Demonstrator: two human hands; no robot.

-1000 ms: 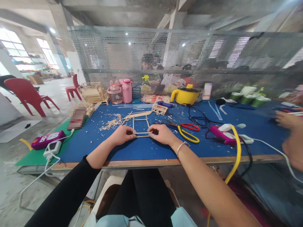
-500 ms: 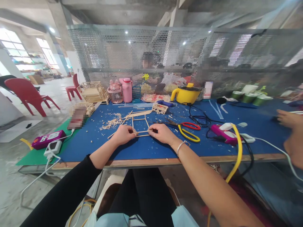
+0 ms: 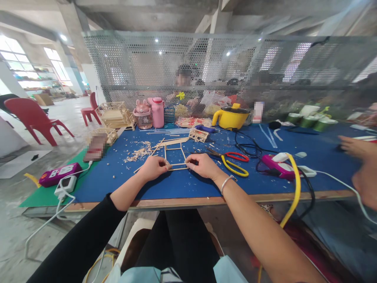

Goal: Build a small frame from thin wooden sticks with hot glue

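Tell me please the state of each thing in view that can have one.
Stick, held at both ends
Left hand, pinching its left end
Right hand, pinching its right end
Frame, between the hands, joint with stick unclear
Scissors, open
Pot, lid on
Flask, capped
Phone, cable plugged in, screen blurred
Power strip, plug inserted
Ceiling light, lit

Craft workshop. Concrete beams [image 3: 165, 17] overhead, perforated metal divider [image 3: 159, 67] behind a worktop [image 3: 103, 184] strewn with wood shavings [image 3: 140, 152], plus scissors [image 3: 223, 158]. Loaded shelving [image 3: 37, 78] near windows [image 3: 13, 49].
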